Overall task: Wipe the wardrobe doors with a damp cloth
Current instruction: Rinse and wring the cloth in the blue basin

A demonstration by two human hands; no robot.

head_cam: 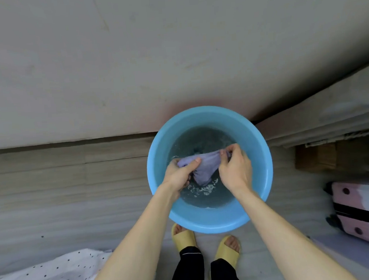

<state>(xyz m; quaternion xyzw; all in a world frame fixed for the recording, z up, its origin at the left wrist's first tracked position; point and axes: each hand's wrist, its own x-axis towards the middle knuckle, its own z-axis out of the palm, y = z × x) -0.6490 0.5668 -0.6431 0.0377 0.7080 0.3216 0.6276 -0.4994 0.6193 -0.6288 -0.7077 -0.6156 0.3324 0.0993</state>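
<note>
A spotted sheet (pixel 47 278) lies at the lower left on the floor (pixel 62 192). The left hand (pixel 178 175) grips one end of the purple cloth (pixel 205 166), thumb curled over it, above the water in the blue basin (pixel 206 222). The right hand (pixel 236 171) pinches the other end. A pink suitcase (pixel 359 213) stands at the right.

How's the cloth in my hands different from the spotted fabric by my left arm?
The cloth is plain lilac; the spotted fabric is white with dark dots. The cloth is bunched between the left hand and right hand over the basin; the spotted fabric lies spread out, untouched. Both are soft and creased.
</note>
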